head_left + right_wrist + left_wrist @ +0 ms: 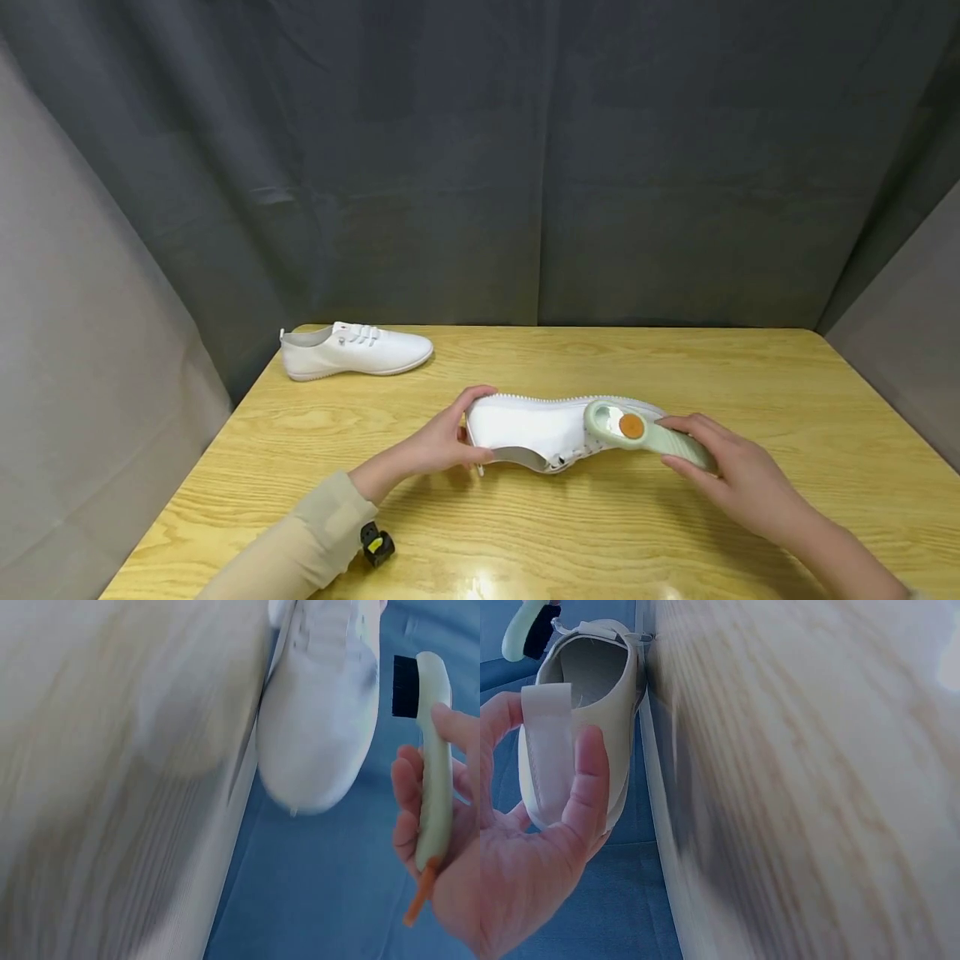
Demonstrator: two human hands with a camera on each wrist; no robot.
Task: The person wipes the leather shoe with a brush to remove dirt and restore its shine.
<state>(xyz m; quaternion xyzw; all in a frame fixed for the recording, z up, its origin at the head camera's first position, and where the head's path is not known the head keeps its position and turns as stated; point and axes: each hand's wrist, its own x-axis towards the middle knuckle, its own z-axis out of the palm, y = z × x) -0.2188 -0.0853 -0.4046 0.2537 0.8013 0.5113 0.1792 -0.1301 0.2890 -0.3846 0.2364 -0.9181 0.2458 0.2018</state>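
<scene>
There were 2 white shoes (532,423) (367,354), 1 pale green brush (655,437) with 1 orange button (632,426), 2 bare hands (442,437) (742,479), 1 wooden table (787,392) and 1 small black device (377,546).

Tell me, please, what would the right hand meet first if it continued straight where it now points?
Beyond the brush it holds, the right hand would probably meet the held white shoe first. Yet the right wrist view shows a gap between brush and shoe, so it may pass by.
</scene>
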